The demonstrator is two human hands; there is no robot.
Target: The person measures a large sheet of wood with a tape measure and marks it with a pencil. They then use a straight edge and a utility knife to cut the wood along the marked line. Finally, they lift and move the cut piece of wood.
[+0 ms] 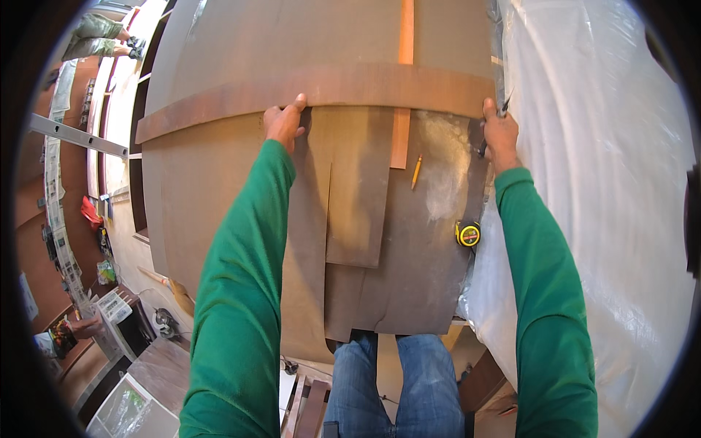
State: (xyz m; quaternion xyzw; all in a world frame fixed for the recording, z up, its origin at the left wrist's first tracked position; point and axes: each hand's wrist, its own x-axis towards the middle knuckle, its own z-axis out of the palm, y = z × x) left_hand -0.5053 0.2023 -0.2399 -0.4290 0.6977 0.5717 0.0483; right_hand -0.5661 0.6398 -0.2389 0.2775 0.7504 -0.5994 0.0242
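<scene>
A long reddish-brown strip [350, 86] lies crosswise over large flat brown sheets [219, 190]. My left hand [285, 124] is closed on the strip's near edge, left of its middle, with the fingertips over the edge. At the strip's right end, my right hand [501, 139] is closed around a slim dark tool [482, 148] with a pointed tip; its exact kind is unclear. The hand also touches the strip there. A narrow orange-brown strip [400, 139] passes under the long one. Nearer me lie a yellow pencil [416, 172] and a yellow-and-black tape measure [467, 233].
Clear plastic sheeting [599, 182] hangs along the right side. A smaller brown piece [358, 219] lies on the sheets. At left are a metal ladder-like bar [80, 136], a brush [175, 292] and a person's hand [86, 326]. Another person's legs [98, 36] show at upper left.
</scene>
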